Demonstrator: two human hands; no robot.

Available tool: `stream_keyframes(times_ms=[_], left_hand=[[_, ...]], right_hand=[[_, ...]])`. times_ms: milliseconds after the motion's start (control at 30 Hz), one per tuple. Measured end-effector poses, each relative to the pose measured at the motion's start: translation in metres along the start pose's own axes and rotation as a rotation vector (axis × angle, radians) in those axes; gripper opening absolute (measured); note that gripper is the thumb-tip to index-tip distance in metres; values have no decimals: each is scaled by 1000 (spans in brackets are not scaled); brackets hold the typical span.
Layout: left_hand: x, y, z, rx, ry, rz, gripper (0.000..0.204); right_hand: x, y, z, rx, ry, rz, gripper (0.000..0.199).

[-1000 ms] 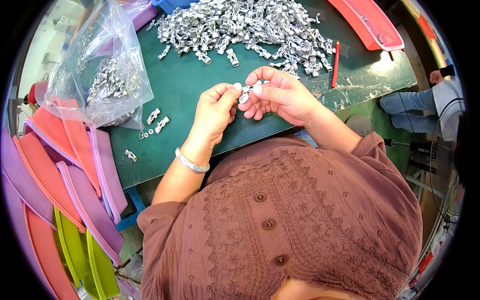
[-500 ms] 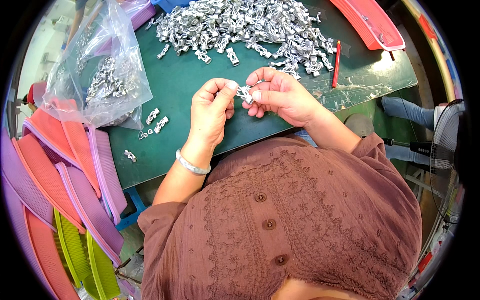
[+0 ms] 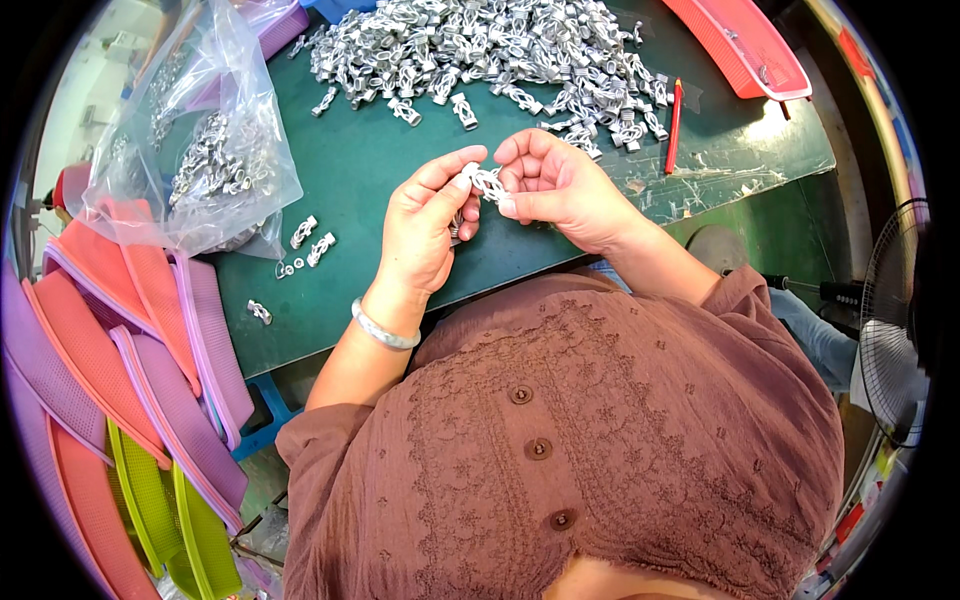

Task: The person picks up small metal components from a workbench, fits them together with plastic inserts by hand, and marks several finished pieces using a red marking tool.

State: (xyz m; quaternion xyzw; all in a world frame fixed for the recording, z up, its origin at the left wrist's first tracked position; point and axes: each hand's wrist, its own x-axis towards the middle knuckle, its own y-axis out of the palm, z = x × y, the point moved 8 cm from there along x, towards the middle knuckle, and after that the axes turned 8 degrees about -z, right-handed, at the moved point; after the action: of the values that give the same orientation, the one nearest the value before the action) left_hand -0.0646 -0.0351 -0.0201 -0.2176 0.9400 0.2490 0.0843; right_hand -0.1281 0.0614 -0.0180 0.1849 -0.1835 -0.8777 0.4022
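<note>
A small silver metal piece with openwork loops (image 3: 488, 184) is pinched between my two hands, above the near part of the green table (image 3: 350, 190). The thumb and forefinger of my left hand (image 3: 428, 215) grip its left end. My right hand (image 3: 565, 190) has thumb and fingers closed on its right end. Below it, another bit of grey metal (image 3: 457, 226) shows against the curled fingers of my left hand. Beyond my hands lies a large heap of similar silver pieces (image 3: 470, 50).
Several loose pieces (image 3: 320, 249) and small rings (image 3: 288, 269) lie left of my hands. A clear plastic bag (image 3: 225, 170) of metal parts stands at left, above stacked coloured baskets (image 3: 165, 380). A red pencil-like stick (image 3: 674, 127), a red tray (image 3: 745, 60) and a fan (image 3: 890, 330) are at right.
The silver piece has turned and more of its loops show between my hands. My left forefinger has straightened and lifted. At the far right, the other person's legs have shifted.
</note>
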Motion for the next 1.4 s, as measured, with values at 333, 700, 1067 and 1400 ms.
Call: stream_keyframes(times_ms=[333,700,1067,1400], left_hand=[[0,-2,2,2,-36,-31,21],[5,-21,10,-318,-166,-62,11],[6,-30,15,-180,-144,-82,7],[1,-22,5,165,-3,-155,18]], right_hand=[[0,0,0,-46,-50,0,34],[-5,10,42,-1184,-748,-160,16],[2,18,27,-1672,-807,-115,16],[2,10,37,-1241,-680,-109,13]])
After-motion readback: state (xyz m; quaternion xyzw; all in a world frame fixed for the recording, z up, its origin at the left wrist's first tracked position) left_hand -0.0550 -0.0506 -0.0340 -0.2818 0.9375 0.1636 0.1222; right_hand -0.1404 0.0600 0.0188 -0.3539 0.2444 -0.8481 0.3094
